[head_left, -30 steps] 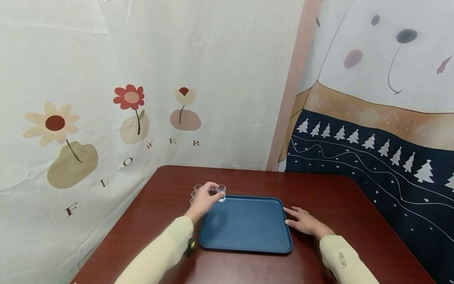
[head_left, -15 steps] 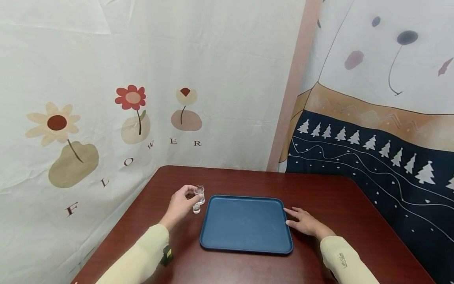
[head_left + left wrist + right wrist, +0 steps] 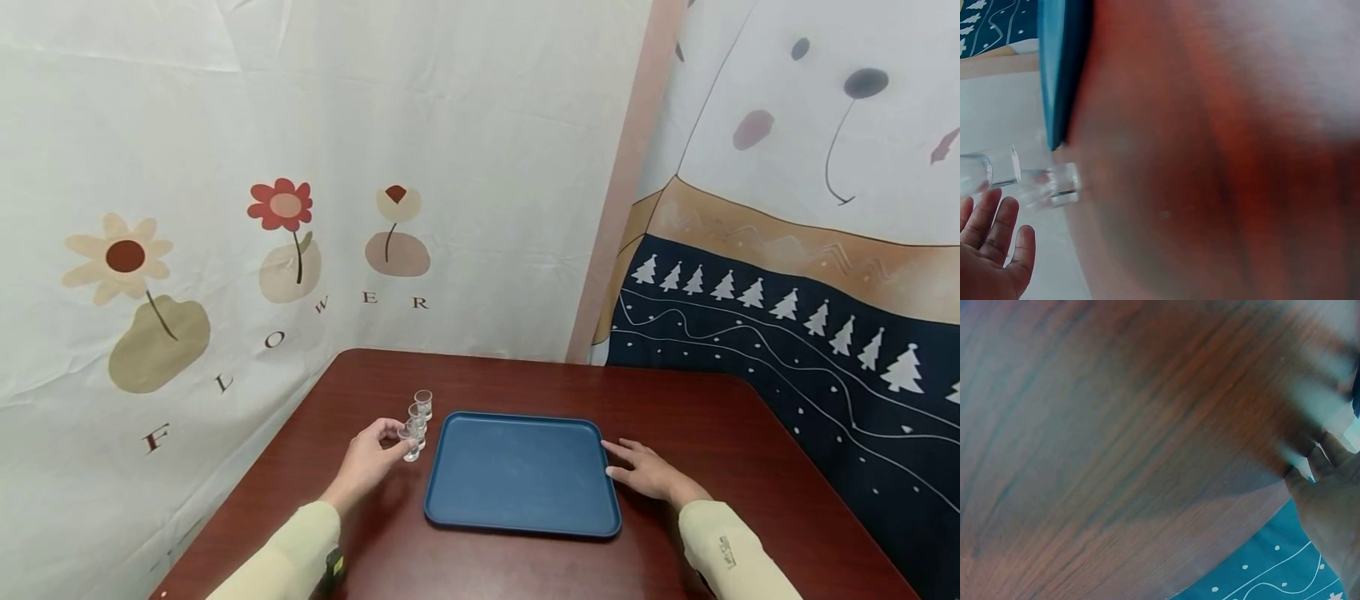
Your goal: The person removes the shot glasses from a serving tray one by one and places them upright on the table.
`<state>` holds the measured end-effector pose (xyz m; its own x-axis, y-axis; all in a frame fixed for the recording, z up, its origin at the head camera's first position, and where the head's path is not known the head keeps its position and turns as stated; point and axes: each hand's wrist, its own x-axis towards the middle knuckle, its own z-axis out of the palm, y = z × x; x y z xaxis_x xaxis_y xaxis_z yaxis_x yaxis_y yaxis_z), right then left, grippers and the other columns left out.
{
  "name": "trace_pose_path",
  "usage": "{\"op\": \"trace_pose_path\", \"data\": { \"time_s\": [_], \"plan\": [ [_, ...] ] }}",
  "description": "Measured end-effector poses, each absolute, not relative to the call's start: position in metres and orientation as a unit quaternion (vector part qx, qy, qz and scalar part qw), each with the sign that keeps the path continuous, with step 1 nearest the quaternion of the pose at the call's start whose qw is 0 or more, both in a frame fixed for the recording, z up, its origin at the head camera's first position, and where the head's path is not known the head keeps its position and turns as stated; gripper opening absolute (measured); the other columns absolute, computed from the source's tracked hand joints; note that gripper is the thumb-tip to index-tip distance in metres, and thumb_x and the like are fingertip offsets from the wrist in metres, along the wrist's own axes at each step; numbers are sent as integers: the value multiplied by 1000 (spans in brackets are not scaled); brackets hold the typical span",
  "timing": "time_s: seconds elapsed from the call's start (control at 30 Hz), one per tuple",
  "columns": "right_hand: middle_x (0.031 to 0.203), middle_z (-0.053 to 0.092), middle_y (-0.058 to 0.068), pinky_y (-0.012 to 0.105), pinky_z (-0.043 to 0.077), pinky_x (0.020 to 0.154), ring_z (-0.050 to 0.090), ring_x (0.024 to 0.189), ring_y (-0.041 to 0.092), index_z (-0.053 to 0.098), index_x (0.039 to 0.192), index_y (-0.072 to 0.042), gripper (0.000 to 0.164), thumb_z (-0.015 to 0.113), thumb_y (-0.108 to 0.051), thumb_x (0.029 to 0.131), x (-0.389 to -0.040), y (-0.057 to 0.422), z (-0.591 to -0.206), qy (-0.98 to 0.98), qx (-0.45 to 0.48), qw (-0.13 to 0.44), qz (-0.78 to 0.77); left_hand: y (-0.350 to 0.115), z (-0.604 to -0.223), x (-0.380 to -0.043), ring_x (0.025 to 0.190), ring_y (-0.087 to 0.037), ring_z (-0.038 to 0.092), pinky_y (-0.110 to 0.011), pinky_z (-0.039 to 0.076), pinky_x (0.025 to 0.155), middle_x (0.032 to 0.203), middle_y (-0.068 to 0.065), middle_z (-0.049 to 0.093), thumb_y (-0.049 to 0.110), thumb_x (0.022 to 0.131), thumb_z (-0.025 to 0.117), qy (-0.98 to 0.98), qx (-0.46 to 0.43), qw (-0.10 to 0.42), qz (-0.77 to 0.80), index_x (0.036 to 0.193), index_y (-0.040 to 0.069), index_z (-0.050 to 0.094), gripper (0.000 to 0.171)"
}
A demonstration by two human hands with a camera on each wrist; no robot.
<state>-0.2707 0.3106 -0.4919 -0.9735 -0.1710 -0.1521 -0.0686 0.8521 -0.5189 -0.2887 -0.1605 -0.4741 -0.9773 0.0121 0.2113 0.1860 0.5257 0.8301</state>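
Observation:
Several small transparent shot glasses stand in a row left of the blue tray (image 3: 522,475). My left hand (image 3: 365,457) is at the near end of this row, its thumb and forefinger around the nearest shot glass (image 3: 410,448). In the left wrist view, a shot glass (image 3: 1004,165) lies just beyond the fingers of the left hand (image 3: 991,259); its base sits higher than that of another glass (image 3: 1063,184). Thumb and forefinger are out of that frame. My right hand (image 3: 647,471) touches the tray's right rim with outstretched fingers.
The brown wooden table (image 3: 517,571) has its far edge near a white curtain (image 3: 487,208) with printed flowers. On the right hangs a dark blue printed cloth (image 3: 780,375). No glass stands on the tray.
My left hand has moved left and nearer the body, bringing a shot glass from above the tray's far left corner to the row of glasses. The right hand stays still.

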Motion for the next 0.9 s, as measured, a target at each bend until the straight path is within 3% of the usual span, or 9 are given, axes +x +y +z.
{"op": "trace_pose_path", "data": {
  "time_s": [0.37,0.67,0.8,0.9],
  "plan": [
    [152,30,31,73,23,104,23,139,55,46,149,-11,58,60,-35,99,-270,310,-490,956,-68,95,-268,-158,-492,-285,88,-16,64,-37,48,84,92,-1,72,18,84,80,-878,-61,75,-469,103,5,64,28],
    [152,30,31,73,23,103,23,139,54,45,150,-11,59,60,-36,99,-272,309,-489,956,-74,92,-268,-160,-499,-285,91,-20,65,-37,48,81,94,-4,72,16,85,79,-882,-54,64,-463,101,5,63,25],
    [152,30,31,73,23,103,22,139,55,45,150,-10,58,60,-35,99,-272,309,-490,956,-75,92,-268,-159,-498,-285,95,-23,65,-39,49,83,99,-8,72,15,85,79,-881,-50,57,-467,106,3,62,29],
    [152,29,31,73,23,103,22,139,55,45,150,-10,58,60,-35,99,-272,309,-491,956,-75,93,-269,-158,-496,-284,102,-30,65,-45,50,89,108,-15,70,17,86,78,-880,-47,57,-470,118,-2,58,42]
  ]
}}
